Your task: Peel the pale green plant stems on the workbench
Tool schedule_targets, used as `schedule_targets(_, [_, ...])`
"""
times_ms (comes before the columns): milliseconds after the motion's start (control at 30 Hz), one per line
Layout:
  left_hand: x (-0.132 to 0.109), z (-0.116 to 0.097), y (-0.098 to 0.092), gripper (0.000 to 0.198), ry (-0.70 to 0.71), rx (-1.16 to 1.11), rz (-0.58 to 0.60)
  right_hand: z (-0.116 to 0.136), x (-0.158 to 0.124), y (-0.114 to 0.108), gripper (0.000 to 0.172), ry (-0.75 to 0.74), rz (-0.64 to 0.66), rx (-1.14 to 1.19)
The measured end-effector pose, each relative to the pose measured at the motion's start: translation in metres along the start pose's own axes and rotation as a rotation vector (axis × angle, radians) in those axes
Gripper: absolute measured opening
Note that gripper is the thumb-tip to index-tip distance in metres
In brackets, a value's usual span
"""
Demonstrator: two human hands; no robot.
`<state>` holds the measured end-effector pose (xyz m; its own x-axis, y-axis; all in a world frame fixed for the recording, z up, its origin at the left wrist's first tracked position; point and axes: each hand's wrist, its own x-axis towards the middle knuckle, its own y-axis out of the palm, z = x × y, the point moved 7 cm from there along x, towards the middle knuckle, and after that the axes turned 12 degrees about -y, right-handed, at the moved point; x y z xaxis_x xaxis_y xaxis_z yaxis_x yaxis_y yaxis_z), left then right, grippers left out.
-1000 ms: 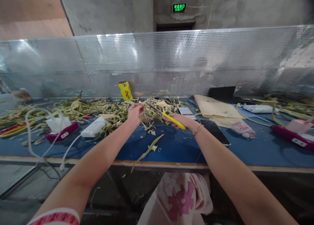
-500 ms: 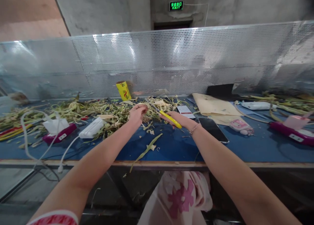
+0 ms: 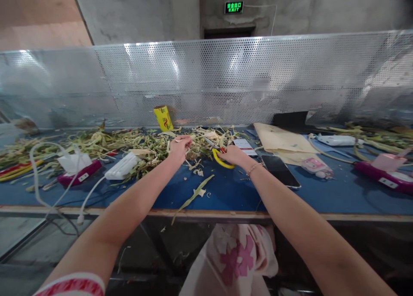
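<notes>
My right hand (image 3: 234, 155) is closed round the yellow handles of a pair of scissors (image 3: 218, 155), whose blades point left and away toward my other hand. My left hand (image 3: 178, 146) pinches a thin pale strip of plant stalk at the near edge of a heap of green and yellow plant trimmings (image 3: 129, 143). Both hands hover just above the blue table top (image 3: 232, 192), about a hand's width apart. A long loose green leaf (image 3: 193, 195) lies on the table in front of them.
A perforated metal screen (image 3: 226, 81) walls the table's far side. On the left lie a white charger block (image 3: 121, 169), cables and a magenta device (image 3: 77, 173). On the right lie a black phone (image 3: 280, 170), brown paper (image 3: 284, 143), a pink case (image 3: 315, 166) and another magenta device (image 3: 383, 175). A yellow packet (image 3: 163, 118) stands at the back.
My right hand has turned and drawn the scissors in, so the yellow handles now show as a loop below the hand. My left hand has stayed at the heap's edge, fingers still pinched.
</notes>
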<state>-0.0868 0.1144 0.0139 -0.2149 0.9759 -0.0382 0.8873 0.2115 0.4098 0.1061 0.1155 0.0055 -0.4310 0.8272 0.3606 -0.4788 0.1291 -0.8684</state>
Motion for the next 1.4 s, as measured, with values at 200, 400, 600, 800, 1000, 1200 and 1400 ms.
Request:
schedule_targets(200, [0.013,-0.008,-0.010,0.014,0.083,0.038,-0.021,-0.006,-0.004,0.004,0.017,0.056,0.070,-0.145])
schedule_targets(400, [0.011,-0.019,-0.008,0.023,0.290,0.233,-0.018,0.013,-0.004,-0.020,0.010,-0.114,-0.169,0.064])
schedule_targets(600, [-0.017,-0.014,0.024,0.020,0.338,0.465,0.214,0.036,-0.003,-0.018,0.022,-0.330,-0.293,0.270])
schedule_targets(800, [-0.024,0.003,0.035,0.025,0.210,0.437,0.319,0.032,-0.001,-0.005,0.015,-0.274,-0.239,0.490])
schedule_targets(1000, [-0.021,0.008,0.035,0.025,0.181,0.463,0.345,0.028,-0.002,-0.006,0.010,-0.122,-0.220,0.725])
schedule_targets(1200, [-0.024,0.005,0.036,0.021,0.248,0.586,0.336,0.031,-0.004,-0.008,0.010,-0.071,-0.192,0.812])
schedule_targets(1400, [-0.022,0.009,0.036,0.023,0.232,0.500,0.338,0.025,-0.005,-0.007,0.010,-0.038,-0.216,0.794])
